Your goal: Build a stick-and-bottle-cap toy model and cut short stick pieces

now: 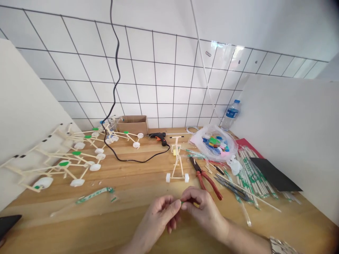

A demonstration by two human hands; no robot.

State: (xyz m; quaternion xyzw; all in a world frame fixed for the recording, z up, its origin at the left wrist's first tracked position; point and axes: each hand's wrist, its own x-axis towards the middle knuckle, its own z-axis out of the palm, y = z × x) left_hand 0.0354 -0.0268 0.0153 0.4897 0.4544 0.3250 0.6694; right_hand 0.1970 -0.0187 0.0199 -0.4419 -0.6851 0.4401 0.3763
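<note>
White square-tiled wall (164, 74) behind a long wooden desk (79, 218), with tall white panels (291, 141) at either side. At the far end of the desk, a brown cardboard box (132, 125) and a clear plastic water bottle with a blue label (231, 114). Across the left half, a cluster of wheeled frames of cream straw and white bottle caps (76, 158), several with green discs. Looping forward from the box area, a black power cord (132, 160), joined to a black-and-orange hot glue gun (159, 138). Right of centre, a clear plastic bag of multicoloured bottle caps (214, 143), a bundle of green-and-white paper straws (251, 176) and a matte black sheet (275, 173). Mid-desk, a single upright straw frame on white cap wheels (177, 164), just beyond red-handled pliers (205, 180). Nearest the body, left hand (159, 218) and right hand (203, 211), fingers curled and brought together, both pinching a small green-and-yellow piece (182, 202), its exact form mostly hidden by the fingertips. Step in hand, as judged: fine finger work on this piece, above the desk and apart from the frames. Next move calls for a steady pinch; pliers close beside the right hand, the nearest obstruction.
</note>
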